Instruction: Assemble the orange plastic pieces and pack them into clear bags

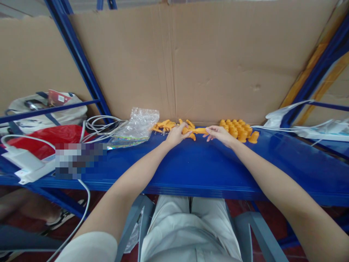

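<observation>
My left hand [177, 135] is at the near edge of a loose pile of orange plastic pieces, its thumb and fingers curled round an orange part. A long orange plastic piece [200, 130] spans the gap between my hands. Its right end is pinched in the fingertips of my right hand [220, 135]. Where its left end meets the part at my left hand, I cannot make out whether they are joined. More orange pieces [165, 125] lie to the left, with small dark and light bits by them. Several orange cup-shaped pieces [233, 128] stand upright in rows beyond my right hand.
The blue shelf top [191, 167] backs onto a cardboard wall [218, 65]. Left are a clear plastic bag [136, 127], white cables [100, 122], a red bag [51, 136] and a white power strip [35, 167]. One orange cup [253, 137] stands slightly apart at right.
</observation>
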A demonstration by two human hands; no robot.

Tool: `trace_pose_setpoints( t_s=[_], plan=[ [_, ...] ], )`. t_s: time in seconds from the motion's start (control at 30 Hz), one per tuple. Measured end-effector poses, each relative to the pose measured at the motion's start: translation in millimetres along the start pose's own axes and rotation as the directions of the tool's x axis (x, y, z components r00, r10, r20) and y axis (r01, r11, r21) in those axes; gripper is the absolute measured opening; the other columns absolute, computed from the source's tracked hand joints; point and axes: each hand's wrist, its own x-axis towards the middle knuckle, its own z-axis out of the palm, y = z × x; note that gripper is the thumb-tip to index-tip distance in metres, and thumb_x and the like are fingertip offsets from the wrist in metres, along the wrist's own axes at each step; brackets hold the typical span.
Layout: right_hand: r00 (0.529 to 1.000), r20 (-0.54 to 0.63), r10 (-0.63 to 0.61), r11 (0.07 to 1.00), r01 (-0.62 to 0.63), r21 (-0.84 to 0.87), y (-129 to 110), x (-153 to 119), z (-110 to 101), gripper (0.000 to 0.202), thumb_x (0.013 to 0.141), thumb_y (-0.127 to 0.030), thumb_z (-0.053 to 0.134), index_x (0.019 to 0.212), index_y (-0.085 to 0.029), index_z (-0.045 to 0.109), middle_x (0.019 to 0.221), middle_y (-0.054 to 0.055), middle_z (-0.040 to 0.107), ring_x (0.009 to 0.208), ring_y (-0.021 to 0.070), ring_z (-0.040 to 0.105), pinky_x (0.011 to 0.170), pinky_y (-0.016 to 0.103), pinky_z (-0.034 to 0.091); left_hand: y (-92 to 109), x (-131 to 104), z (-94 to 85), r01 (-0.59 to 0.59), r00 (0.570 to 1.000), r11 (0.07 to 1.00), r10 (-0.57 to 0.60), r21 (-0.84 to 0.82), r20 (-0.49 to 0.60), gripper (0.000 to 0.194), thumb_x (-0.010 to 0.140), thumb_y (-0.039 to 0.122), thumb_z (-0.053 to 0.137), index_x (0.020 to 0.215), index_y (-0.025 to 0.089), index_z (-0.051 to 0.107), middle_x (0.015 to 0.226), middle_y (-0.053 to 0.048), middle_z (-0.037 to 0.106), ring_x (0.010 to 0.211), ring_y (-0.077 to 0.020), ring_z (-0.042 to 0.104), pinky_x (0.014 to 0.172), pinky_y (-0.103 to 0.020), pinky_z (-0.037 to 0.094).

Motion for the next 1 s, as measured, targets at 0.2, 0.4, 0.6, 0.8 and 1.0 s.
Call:
trace_pose_setpoints(
  t_s=[0.2, 0.4, 0.6, 0.8, 1.0],
  plan=[
    [0.994, -0.017, 0.107, 0.994, -0.108, -0.005, -5.9, -2.6, 5.9, 0.048, 0.092, -0.057, 0.054, 0.069, -0.016, 0.062, 0.063, 0.010, 0.072, 0.045, 0.0112, 0.060, 0.047, 0.022, 0.045, 2.9, -0.8, -1.3, -0.006, 1.000, 1.000, 0.006, 0.020, 0.004, 0.028, 0.085, 0.037, 0.067, 0.103, 0.018, 0.059, 0.075, 0.000, 0.065, 0.069, -0.0145, 0.062, 0.066, -0.023, 0.044],
    [0.990, -0.017, 0.139, 0.989, -0.140, -0.045, -2.1, -0.2, 5.3, 0.057, 0.091, -0.065, 0.047, 0.073, -0.015, 0.067, 0.058, 0.009, 0.070, 0.044, 0.0123, 0.060, 0.047, 0.024, 0.044, -0.4, 0.0, 2.0, -0.033, 0.999, 0.999, 0.033, 0.010, -0.010, 0.027, 0.086, 0.040, 0.066, 0.102, 0.019, 0.060, 0.073, 0.000, 0.064, 0.068, -0.0144, 0.061, 0.065, -0.023, 0.045],
    [0.984, -0.025, 0.174, 0.984, -0.175, -0.041, -1.9, 0.2, 6.4, 0.059, 0.091, -0.067, 0.045, 0.071, -0.016, 0.066, 0.054, 0.008, 0.068, 0.043, 0.0129, 0.059, 0.043, 0.023, 0.043, -1.1, 0.4, 3.6, -0.028, 0.999, 0.999, 0.029, 0.019, -0.019, 0.028, 0.085, 0.040, 0.067, 0.101, 0.019, 0.060, 0.074, 0.000, 0.065, 0.069, -0.0150, 0.062, 0.066, -0.023, 0.045],
    [0.984, -0.029, 0.178, 0.984, -0.178, 0.008, -6.7, -2.7, 7.5, 0.053, 0.093, -0.063, 0.046, 0.074, -0.016, 0.061, 0.061, 0.009, 0.071, 0.041, 0.0117, 0.059, 0.037, 0.020, 0.038, 0.1, 0.1, 2.4, -0.017, 1.000, 1.000, 0.017, 0.020, -0.002, 0.027, 0.085, 0.038, 0.067, 0.103, 0.018, 0.060, 0.071, 0.001, 0.063, 0.066, -0.0143, 0.061, 0.063, -0.023, 0.044],
    [0.988, -0.058, 0.147, 0.989, -0.148, -0.018, -10.6, -4.4, 8.8, 0.029, 0.096, -0.042, 0.056, 0.089, -0.015, 0.064, 0.086, 0.010, 0.077, 0.047, 0.0087, 0.063, 0.045, 0.018, 0.045, -1.0, 0.3, 3.2, -0.024, 1.000, 0.999, 0.024, 0.027, -0.009, 0.027, 0.085, 0.038, 0.068, 0.102, 0.019, 0.060, 0.074, 0.000, 0.065, 0.069, -0.0150, 0.063, 0.066, -0.023, 0.045]
  ],
)
